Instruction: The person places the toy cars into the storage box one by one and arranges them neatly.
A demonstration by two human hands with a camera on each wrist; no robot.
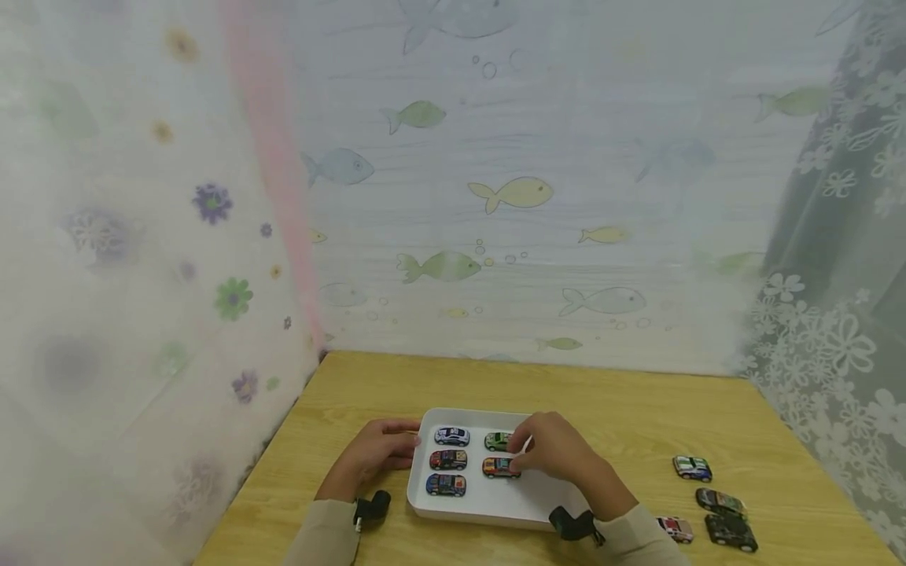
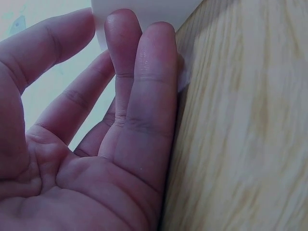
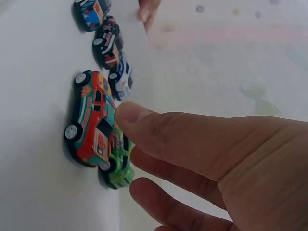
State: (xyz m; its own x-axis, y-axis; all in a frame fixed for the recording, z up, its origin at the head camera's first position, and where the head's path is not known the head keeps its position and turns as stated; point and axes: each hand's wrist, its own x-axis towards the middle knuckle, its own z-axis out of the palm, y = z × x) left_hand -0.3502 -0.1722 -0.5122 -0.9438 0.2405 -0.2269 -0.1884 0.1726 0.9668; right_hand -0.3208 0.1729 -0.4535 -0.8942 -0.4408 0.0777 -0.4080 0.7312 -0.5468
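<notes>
A white tray [image 1: 488,509] lies on the wooden table with several toy cars in it. Its left column has a white-and-blue car [image 1: 451,436], a dark red car [image 1: 448,460] and a blue car [image 1: 446,485]. Beside them are a green car [image 3: 122,166] and a red-orange car [image 3: 94,115]. My right hand [image 1: 559,448] is over these two, its thumb tip right at the red-orange car's roof and its other fingers spread apart near the green car. My left hand [image 1: 378,452] rests against the tray's left side, its fairly straight fingers [image 2: 154,86] at the wall.
To the right of the tray lie more toy cars on the table: a white, green and blue one [image 1: 692,468], a dark green one [image 1: 720,501], a black one [image 1: 731,532] and a pink-and-white one [image 1: 675,529], partly behind the right sleeve. Patterned curtains [image 1: 524,236] hang behind the table.
</notes>
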